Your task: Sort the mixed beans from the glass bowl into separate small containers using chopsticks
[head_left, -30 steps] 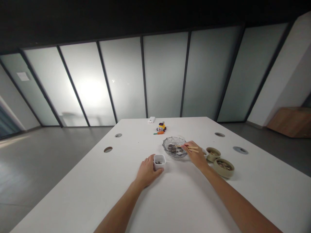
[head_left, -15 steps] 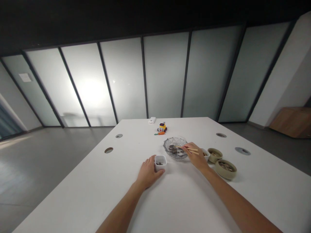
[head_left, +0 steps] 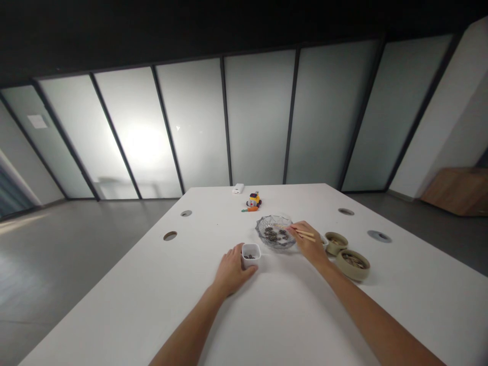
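Observation:
My left hand [head_left: 232,272] is curled around the left side of a small white square cup [head_left: 251,249], thumb in front, fingers behind. A few small dark pieces [head_left: 250,257] lie at the bottom of the cup. In my right hand [head_left: 308,243] is a pair of light wooden chopsticks [head_left: 306,234], their thin tips over a clear faceted glass bowl [head_left: 261,238]. Many small dark brown pieces [head_left: 271,234], too small to name, lie in that bowl. Whether the tips pinch one of them cannot be made out.
Right of my right hand stand two olive-green bowls [head_left: 353,274], the nearer holding slender pieces. Another white cup [head_left: 324,242] is partly hidden behind that hand. Farther back are a yellow-grey toy vehicle [head_left: 253,200], a toy carrot [head_left: 251,209] and a white box-like object [head_left: 238,188]. Round holes [head_left: 170,236] pierce the white table [head_left: 152,295].
The chopstick tips have lifted slightly and shifted toward the far side of the glass bowl, with my right hand moving a little. My left hand stays at the white cup.

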Demonstrator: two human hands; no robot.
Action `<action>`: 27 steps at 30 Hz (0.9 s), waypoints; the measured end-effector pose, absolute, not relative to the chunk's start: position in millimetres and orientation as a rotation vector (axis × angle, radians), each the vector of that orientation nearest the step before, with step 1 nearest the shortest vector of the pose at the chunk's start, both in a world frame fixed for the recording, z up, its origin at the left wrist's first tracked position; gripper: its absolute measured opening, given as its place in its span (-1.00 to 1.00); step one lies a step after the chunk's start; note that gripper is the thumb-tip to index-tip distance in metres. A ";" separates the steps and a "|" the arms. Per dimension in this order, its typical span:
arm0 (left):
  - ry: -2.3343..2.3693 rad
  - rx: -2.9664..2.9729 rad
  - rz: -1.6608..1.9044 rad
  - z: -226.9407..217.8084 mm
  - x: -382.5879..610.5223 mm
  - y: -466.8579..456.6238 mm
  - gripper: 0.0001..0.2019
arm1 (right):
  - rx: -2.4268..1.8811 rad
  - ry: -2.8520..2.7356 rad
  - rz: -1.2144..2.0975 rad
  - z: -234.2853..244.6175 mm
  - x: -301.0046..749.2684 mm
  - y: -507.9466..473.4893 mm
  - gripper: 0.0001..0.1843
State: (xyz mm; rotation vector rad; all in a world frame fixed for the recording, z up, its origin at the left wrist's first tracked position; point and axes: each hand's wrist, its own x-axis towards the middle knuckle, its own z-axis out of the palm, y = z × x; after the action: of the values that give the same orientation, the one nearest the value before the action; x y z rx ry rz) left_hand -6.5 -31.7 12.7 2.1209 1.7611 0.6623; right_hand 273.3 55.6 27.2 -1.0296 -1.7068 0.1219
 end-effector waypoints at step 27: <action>1.754 2.120 0.662 16.6 -5.4 -33.8 -0.46 | -1.127 -1.913 0.009 88.6 270.5 41.3 -0.53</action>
State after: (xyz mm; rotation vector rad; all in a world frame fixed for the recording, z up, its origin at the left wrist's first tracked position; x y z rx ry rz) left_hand -5.4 -33.8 16.6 2.1202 1.7542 0.6619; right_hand 270.5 41.3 88.6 -1.1265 -1.9135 0.0086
